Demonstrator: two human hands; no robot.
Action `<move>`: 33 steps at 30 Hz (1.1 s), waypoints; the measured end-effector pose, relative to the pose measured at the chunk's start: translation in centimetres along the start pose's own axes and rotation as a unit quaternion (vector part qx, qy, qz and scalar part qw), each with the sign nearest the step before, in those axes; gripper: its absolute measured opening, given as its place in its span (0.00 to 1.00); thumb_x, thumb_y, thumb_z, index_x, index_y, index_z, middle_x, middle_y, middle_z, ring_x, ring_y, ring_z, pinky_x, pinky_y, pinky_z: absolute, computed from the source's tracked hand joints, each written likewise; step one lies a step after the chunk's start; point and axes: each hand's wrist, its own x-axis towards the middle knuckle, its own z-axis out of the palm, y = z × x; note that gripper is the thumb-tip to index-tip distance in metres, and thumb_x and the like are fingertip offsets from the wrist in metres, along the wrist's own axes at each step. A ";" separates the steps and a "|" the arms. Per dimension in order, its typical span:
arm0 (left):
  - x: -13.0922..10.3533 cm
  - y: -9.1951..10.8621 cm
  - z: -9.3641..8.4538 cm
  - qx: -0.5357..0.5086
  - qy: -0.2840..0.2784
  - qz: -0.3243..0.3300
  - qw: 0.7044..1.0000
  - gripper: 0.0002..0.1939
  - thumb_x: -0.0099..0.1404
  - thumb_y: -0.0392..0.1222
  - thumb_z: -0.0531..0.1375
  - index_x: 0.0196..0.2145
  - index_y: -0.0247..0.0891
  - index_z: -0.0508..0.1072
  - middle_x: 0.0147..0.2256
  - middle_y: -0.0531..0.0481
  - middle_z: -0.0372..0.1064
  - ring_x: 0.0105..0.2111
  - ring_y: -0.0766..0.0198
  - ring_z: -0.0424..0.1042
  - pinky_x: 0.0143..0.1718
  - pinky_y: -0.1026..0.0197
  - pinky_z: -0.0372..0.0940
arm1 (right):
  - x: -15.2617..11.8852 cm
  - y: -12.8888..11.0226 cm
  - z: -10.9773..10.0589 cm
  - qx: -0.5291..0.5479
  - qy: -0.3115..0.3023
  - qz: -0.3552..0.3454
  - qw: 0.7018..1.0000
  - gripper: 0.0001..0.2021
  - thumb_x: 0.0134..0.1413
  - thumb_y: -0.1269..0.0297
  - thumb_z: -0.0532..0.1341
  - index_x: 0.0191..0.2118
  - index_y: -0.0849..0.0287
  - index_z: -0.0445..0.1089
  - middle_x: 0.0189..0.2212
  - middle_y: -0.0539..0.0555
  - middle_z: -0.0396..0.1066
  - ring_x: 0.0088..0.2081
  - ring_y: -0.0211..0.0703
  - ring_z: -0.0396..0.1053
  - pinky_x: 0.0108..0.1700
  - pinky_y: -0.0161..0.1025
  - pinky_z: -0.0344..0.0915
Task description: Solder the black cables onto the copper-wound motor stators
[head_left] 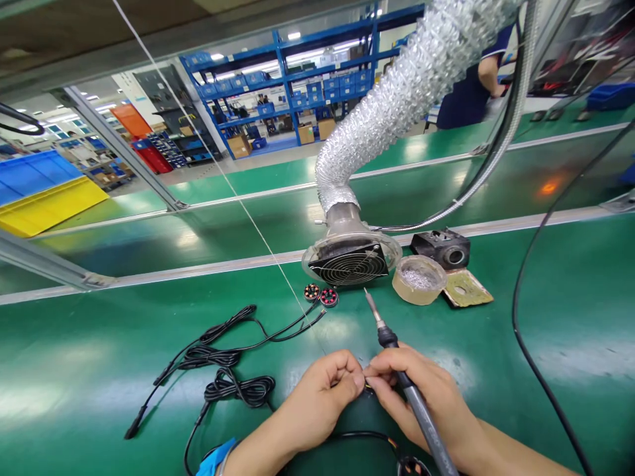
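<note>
My right hand (429, 390) has a soldering iron (414, 396) lying across it, its tip pointing up and away from me. The thumb and index finger of that hand also pinch at thin wires (368, 385), right against my left hand (327, 390). My left fingers are closed on the same small spot, mostly hidden by the fingertips. Below the hands, a black cable runs to a round motor stator (413, 467) at the bottom edge. A coiled black cable (238, 390) lies by my left forearm.
Two small stators (320, 294) and more coiled cables (208, 354) lie left of centre. A fume fan (352, 266) on a foil duct (367, 125) stands ahead, beside a solder-scrap tub (419, 281), sponge (467, 289) and iron stand (441, 248). A black cord (523, 344) hangs at right.
</note>
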 end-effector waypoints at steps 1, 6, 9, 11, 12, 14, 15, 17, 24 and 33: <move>0.3 -0.1 0.0 -0.002 0.012 -0.003 1.000 0.14 0.65 0.50 0.56 0.29 0.37 0.63 0.23 0.58 0.50 0.25 0.68 0.48 0.27 0.63 0.46 | 0.1 0.1 0.1 -0.011 0.003 -0.008 1.000 0.11 0.58 0.77 0.59 0.43 0.55 0.66 0.30 0.49 0.73 0.29 0.37 0.70 0.31 0.33 0.69; 1.2 -0.2 -0.2 0.031 0.058 -0.020 0.998 0.11 0.63 0.46 0.55 0.27 0.37 0.64 0.22 0.59 0.50 0.23 0.68 0.48 0.26 0.63 0.45 | -0.5 0.1 -1.5 -0.029 0.037 0.036 0.998 0.16 0.62 0.75 0.57 0.52 0.52 0.66 0.37 0.50 0.77 0.35 0.38 0.75 0.39 0.33 0.72; 1.1 -0.2 -0.2 0.040 0.064 -0.029 0.997 0.11 0.64 0.45 0.55 0.27 0.37 0.64 0.21 0.60 0.49 0.23 0.69 0.47 0.25 0.63 0.44 | -1.3 -0.5 -3.7 -0.019 0.042 0.091 0.995 0.20 0.64 0.70 0.56 0.59 0.49 0.63 0.33 0.47 0.78 0.31 0.35 0.75 0.36 0.29 0.72; 1.0 -0.2 -0.2 0.050 0.063 -0.029 0.996 0.11 0.65 0.45 0.55 0.27 0.37 0.63 0.21 0.60 0.49 0.22 0.69 0.46 0.24 0.63 0.44 | -1.5 -0.8 -4.8 -0.023 0.039 0.109 0.993 0.18 0.63 0.66 0.57 0.57 0.48 0.66 0.33 0.48 0.77 0.31 0.36 0.75 0.33 0.29 0.72; 0.9 -0.3 -0.2 0.054 0.062 -0.029 0.996 0.11 0.65 0.45 0.55 0.27 0.37 0.63 0.21 0.60 0.49 0.22 0.69 0.46 0.24 0.63 0.44 | -1.6 -0.9 -5.1 -0.023 0.044 0.116 0.992 0.15 0.62 0.65 0.58 0.54 0.47 0.70 0.34 0.49 0.77 0.32 0.37 0.75 0.33 0.29 0.71; 0.8 -0.3 -0.1 0.061 0.060 -0.026 0.996 0.11 0.66 0.44 0.54 0.28 0.38 0.63 0.21 0.60 0.50 0.22 0.69 0.47 0.24 0.63 0.44 | -1.5 -0.9 -5.2 -0.003 0.069 0.143 0.987 0.09 0.60 0.62 0.60 0.45 0.48 0.75 0.34 0.50 0.77 0.33 0.39 0.74 0.32 0.31 0.70; 0.8 -0.4 -0.1 0.062 0.059 -0.024 0.996 0.10 0.66 0.44 0.54 0.28 0.38 0.63 0.21 0.60 0.50 0.23 0.69 0.47 0.24 0.63 0.44 | -1.4 -0.8 -5.0 0.018 0.084 0.168 0.982 0.07 0.60 0.61 0.61 0.41 0.48 0.75 0.32 0.50 0.76 0.31 0.39 0.74 0.31 0.31 0.70; 0.8 -0.5 -0.1 0.062 0.059 -0.020 0.996 0.11 0.67 0.44 0.54 0.28 0.38 0.63 0.22 0.59 0.50 0.23 0.69 0.48 0.25 0.64 0.44 | -1.3 -0.7 -4.5 0.067 0.102 0.238 0.964 0.07 0.59 0.58 0.61 0.38 0.51 0.75 0.29 0.50 0.75 0.27 0.38 0.71 0.26 0.31 0.66; 0.6 -0.3 0.0 0.060 0.059 -0.028 0.996 0.11 0.67 0.45 0.53 0.28 0.38 0.62 0.22 0.59 0.50 0.23 0.69 0.47 0.25 0.64 0.44 | -1.5 -0.7 -3.6 0.127 0.108 0.352 0.921 0.12 0.58 0.54 0.61 0.38 0.57 0.75 0.16 0.46 0.57 0.18 0.34 0.54 0.18 0.31 0.52; 0.7 -0.3 0.0 0.063 0.056 -0.027 0.996 0.12 0.68 0.45 0.53 0.29 0.38 0.62 0.22 0.59 0.50 0.23 0.69 0.48 0.25 0.64 0.45 | -1.7 0.4 -4.0 0.087 0.066 0.236 0.966 0.09 0.61 0.60 0.59 0.40 0.56 0.74 0.15 0.45 0.60 0.15 0.33 0.56 0.15 0.30 0.54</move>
